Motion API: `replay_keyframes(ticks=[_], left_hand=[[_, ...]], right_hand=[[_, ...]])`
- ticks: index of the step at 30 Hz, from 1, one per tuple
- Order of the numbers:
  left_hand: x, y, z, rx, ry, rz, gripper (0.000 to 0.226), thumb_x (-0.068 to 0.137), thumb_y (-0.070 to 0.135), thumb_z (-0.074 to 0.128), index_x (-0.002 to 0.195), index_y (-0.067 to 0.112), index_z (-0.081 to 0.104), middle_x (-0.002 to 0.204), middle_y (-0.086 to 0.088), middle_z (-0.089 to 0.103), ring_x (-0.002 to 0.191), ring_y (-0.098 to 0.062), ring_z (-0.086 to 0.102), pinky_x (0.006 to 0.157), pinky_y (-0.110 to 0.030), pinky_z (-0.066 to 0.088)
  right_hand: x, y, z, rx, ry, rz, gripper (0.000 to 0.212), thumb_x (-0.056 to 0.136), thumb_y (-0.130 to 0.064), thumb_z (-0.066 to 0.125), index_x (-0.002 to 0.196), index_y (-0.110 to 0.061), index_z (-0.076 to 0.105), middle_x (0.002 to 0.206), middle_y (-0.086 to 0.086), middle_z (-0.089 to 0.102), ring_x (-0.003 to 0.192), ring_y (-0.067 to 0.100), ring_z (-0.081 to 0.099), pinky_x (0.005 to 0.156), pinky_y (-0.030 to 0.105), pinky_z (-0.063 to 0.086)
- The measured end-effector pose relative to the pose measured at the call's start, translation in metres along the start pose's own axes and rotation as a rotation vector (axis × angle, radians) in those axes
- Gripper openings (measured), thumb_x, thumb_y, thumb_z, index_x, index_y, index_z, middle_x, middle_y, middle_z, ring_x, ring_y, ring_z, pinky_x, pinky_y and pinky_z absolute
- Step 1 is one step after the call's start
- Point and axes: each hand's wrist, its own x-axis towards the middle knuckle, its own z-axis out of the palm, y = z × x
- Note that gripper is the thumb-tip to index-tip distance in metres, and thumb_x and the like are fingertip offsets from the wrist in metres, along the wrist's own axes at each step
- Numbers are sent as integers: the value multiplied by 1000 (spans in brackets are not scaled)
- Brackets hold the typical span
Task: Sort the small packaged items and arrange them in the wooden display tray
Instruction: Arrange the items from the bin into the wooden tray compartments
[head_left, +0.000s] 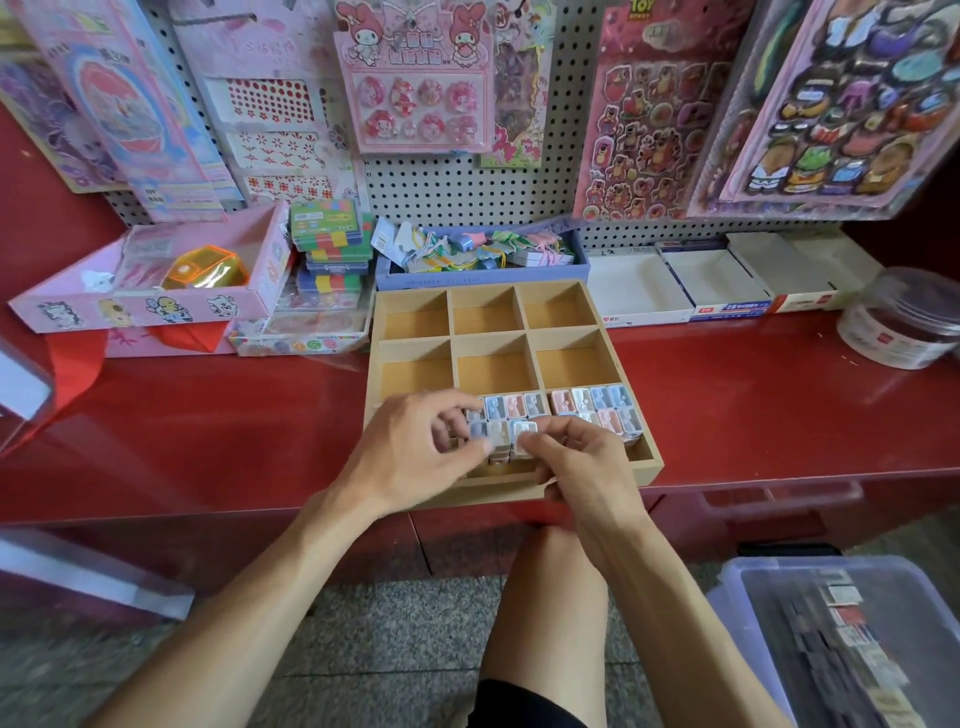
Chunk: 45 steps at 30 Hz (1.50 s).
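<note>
A wooden display tray (524, 312) with nine compartments sits on the red shelf. Its back and middle rows hold nothing. Small packaged items (592, 402) in pink, blue and white fill the front right compartment, and more of them (511, 408) lie in the front middle one. My left hand (421, 447) is over the front middle compartment, its fingertips pinching one small pack. My right hand (576, 462) is beside it, fingers curled on a white pack (524, 434). The front left compartment is hidden by my left hand.
A blue box of trinkets (483, 252) stands behind the tray, white cartons (717, 286) to its right, a pink box (150, 280) to the left. A round clear tub (904, 317) is at far right. A plastic bin (852, 639) sits on the floor, lower right.
</note>
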Motion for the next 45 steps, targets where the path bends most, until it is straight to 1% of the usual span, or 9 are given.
replay_keyframes(ticks=[3,7,12,15,18,24,26,37,45], left_hand=[[-2,16,1,-35,-93,77,41,71,32,83,110,29,71,74,11,64,61,-10,59,62,-26,51],[3,15,2,71,-20,130,29,74,27,80,101,29,73,66,11,57,62,-4,52,61,-33,49],[2,5,-5,110,-51,68,31,74,28,81,103,29,71,68,12,59,59,-3,54,62,-35,51],[4,-13,-14,222,-28,-38,27,77,33,78,103,31,70,70,15,60,66,-7,60,65,-34,53],[5,-30,-20,398,-40,-122,30,81,38,75,110,31,69,74,17,60,80,-12,64,70,-32,51],[8,-41,-7,497,-26,-120,27,87,32,69,114,32,68,93,14,69,91,-14,65,73,-30,49],[9,-43,-2,519,6,-124,23,89,29,67,112,30,70,98,10,71,94,-17,66,75,-32,50],[8,-42,3,586,74,-160,22,87,28,70,109,26,71,101,5,74,95,-25,68,75,-37,55],[10,-38,0,514,30,-183,26,87,26,70,113,24,70,110,6,72,102,-20,66,80,-32,50]], right_hand=[[1,-3,11,-19,-35,-16,9,88,-7,72,81,-11,69,66,5,59,53,11,48,44,20,36],[0,-7,21,-91,-61,-61,9,89,-6,70,81,-9,68,62,4,59,49,10,50,43,20,37],[-2,-9,14,-185,-98,-63,7,94,-14,65,93,-12,71,78,5,64,58,7,60,52,23,47],[0,-14,-5,-177,-9,-89,8,95,-15,64,94,-17,72,85,6,69,64,7,65,59,25,53],[3,-17,-34,-162,159,-141,14,95,-12,62,89,-19,72,82,8,70,63,6,65,56,21,52],[1,-15,-85,-2,375,-152,19,96,-7,56,84,-16,69,76,7,66,63,13,59,58,25,48],[0,-11,-92,13,402,-136,20,97,-7,55,84,-15,67,74,5,63,63,14,56,54,22,46],[-6,1,-100,-23,426,-112,17,98,-8,55,89,-12,68,80,4,66,67,14,56,63,30,44],[-4,6,-106,-35,433,-111,17,97,-8,55,89,-13,69,80,3,68,71,16,58,64,33,46]])
